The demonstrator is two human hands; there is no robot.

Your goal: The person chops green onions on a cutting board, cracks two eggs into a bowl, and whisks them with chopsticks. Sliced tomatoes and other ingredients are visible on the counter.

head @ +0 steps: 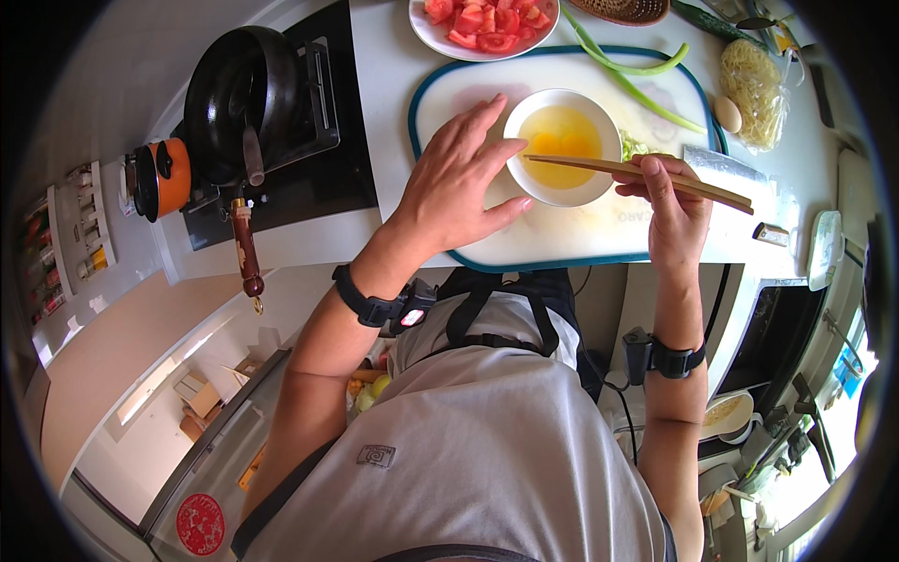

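A white bowl stands on the cutting board, which has a teal rim. Raw eggs with yellow yolks lie in clear whites inside it. My right hand grips a pair of wooden chopsticks, their tips over the bowl's left part. Whether the tips touch the egg I cannot tell. At the bowl's left side my left hand holds nothing, its fingers spread and thumb apart. Chopped green scallion lies right of the bowl, partly behind my right hand. Long scallion stalks cross the board's upper right.
A plate of cut tomatoes stands beyond the board. To the right are a cleaver, a whole egg, bagged noodles and a cucumber. At left, a black wok sits on the cooktop beside an orange pot.
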